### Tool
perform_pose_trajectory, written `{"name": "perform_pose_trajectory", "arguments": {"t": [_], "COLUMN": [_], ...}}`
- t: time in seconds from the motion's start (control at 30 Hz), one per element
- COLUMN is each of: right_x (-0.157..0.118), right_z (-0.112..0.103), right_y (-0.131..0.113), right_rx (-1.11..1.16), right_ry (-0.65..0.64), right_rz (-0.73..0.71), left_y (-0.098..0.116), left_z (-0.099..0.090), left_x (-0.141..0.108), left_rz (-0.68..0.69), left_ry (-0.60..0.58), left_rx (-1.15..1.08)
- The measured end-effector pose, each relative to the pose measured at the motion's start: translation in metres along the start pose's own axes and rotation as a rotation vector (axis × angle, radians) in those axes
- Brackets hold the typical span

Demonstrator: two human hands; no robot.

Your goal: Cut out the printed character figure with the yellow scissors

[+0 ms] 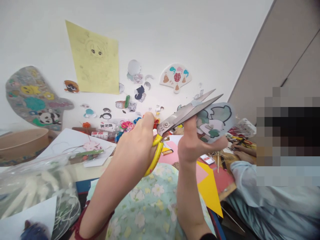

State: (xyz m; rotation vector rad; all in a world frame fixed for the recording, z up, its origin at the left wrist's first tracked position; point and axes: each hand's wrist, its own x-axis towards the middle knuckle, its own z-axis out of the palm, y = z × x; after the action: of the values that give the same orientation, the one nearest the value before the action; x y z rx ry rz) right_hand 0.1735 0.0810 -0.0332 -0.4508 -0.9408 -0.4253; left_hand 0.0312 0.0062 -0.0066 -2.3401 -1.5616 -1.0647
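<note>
My left hand point(136, 141) is wrapped round the yellow handles of a pair of scissors point(166, 125), and their blades point up and to the right, slightly apart. In front of me my right hand point(191, 143) pinches a translucent cartoon cutout point(215, 120) by its edge, thumb and fingers on opposite sides. The cutout shows a pale figure with green parts and dark outlines. The blades lie across its upper left edge, close to my right fingers. Whether they touch the sheet I cannot tell.
Stickers, a yellow drawing sheet point(96, 60) and a fan-shaped cutout point(176, 77) are on the wall. A brown bowl point(23, 143) and a plastic bag point(37, 186) stand at left. Yellow paper point(211, 186) and a phone point(207, 159) lie at right, beside another person point(270, 196).
</note>
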Motion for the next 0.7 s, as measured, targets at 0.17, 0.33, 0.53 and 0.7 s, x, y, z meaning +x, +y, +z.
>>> {"name": "perform_pose_trajectory", "arguments": {"t": [0.17,0.33,0.53,0.7], "right_x": [0.002,-0.002,-0.017,-0.028], "right_z": [0.01,0.02,0.034,0.045], "right_y": [-0.001,0.004,0.016,0.02], "right_rx": [-0.025,-0.056,-0.11,-0.108], "right_ry": [0.134,0.13,0.1,0.034], "right_rz": [-0.167,-0.113,0.016,0.166], "left_y": [-0.001,-0.007,-0.025,-0.041], "left_z": [0.003,0.007,0.017,0.03], "left_x": [0.002,0.008,0.019,0.032], "left_rz": [-0.013,-0.051,-0.084,-0.159], "left_ry": [0.003,-0.006,-0.008,0.042], "left_rx": [-0.006,-0.022,-0.019,-0.061]}}
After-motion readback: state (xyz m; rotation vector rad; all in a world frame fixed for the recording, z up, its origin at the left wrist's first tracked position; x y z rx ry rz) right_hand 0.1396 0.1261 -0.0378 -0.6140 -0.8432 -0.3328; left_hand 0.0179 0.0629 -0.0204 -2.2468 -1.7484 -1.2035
